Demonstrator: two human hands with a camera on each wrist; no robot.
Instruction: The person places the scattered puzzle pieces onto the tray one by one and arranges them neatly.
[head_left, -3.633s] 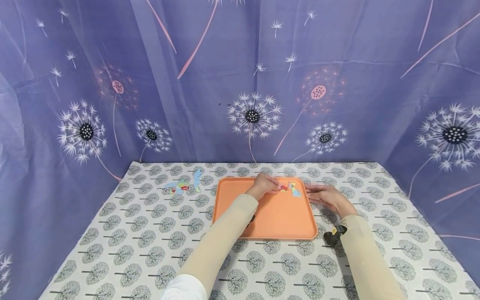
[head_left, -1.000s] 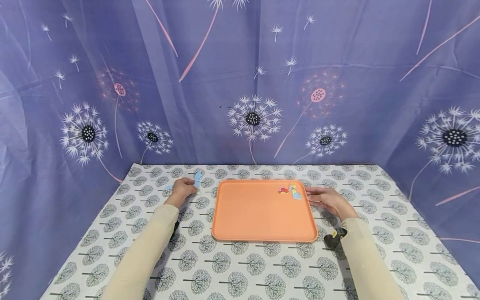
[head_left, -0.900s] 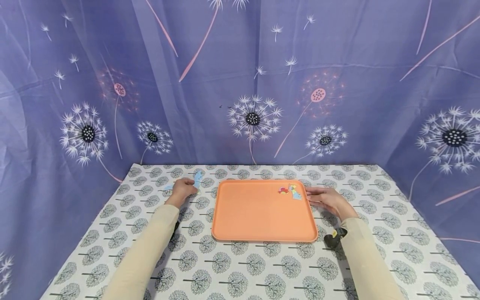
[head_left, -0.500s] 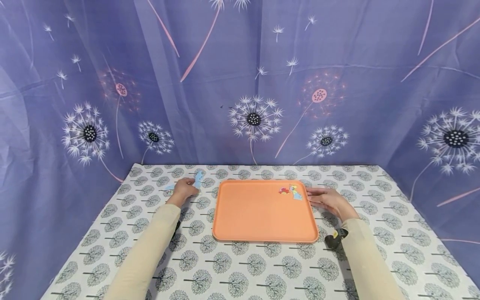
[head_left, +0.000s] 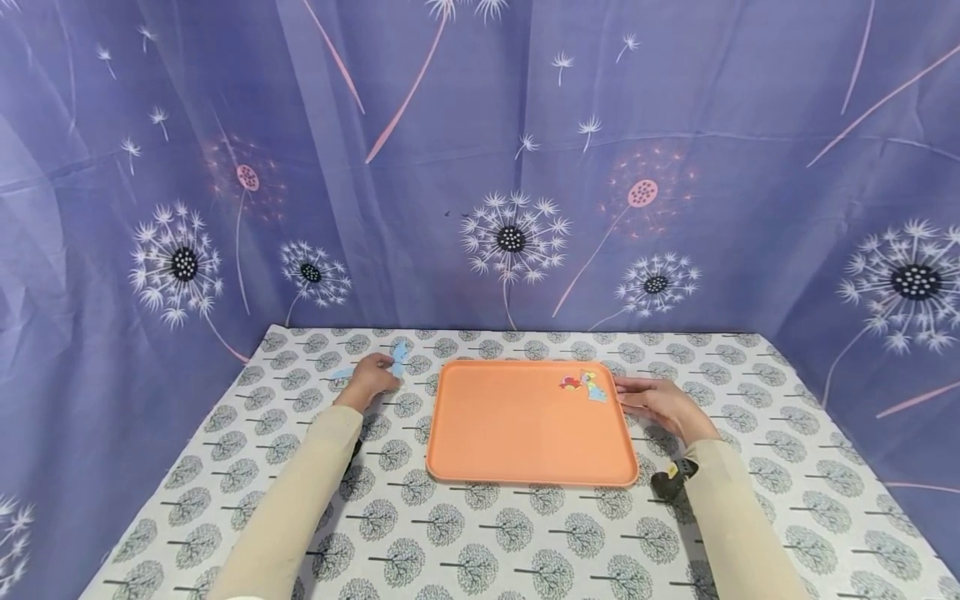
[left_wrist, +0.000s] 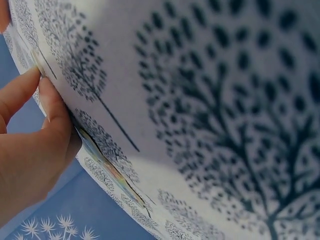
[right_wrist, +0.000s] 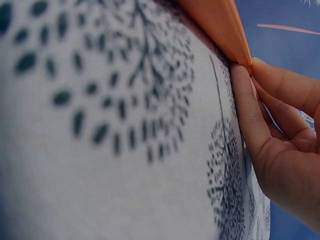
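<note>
My left hand (head_left: 369, 379) is at the back left of the table. Its thumb and forefinger pinch the edge of a light blue puzzle piece (head_left: 400, 353); the wrist view shows the fingertips close over the cloth. Another blue piece (head_left: 342, 373) lies just left of that hand, partly covered by it, and colourful flat pieces (left_wrist: 112, 172) show under the palm side in the left wrist view. My right hand (head_left: 660, 404) grips the right rim of the orange tray (head_left: 525, 433) between thumb and fingers. On the tray's back right corner lie a red piece (head_left: 570, 383) and a blue-and-yellow piece (head_left: 594, 387), side by side.
A white cloth (head_left: 480, 542) with tree prints covers the table. Behind it hangs a purple dandelion curtain (head_left: 420, 208), close along the back edge. A black wrist camera (head_left: 671, 479) sits under the right sleeve.
My left hand has let go of the red piece on the tray, moved left to the loose pieces and taken hold of a blue one. The right hand stays on the tray's rim.
</note>
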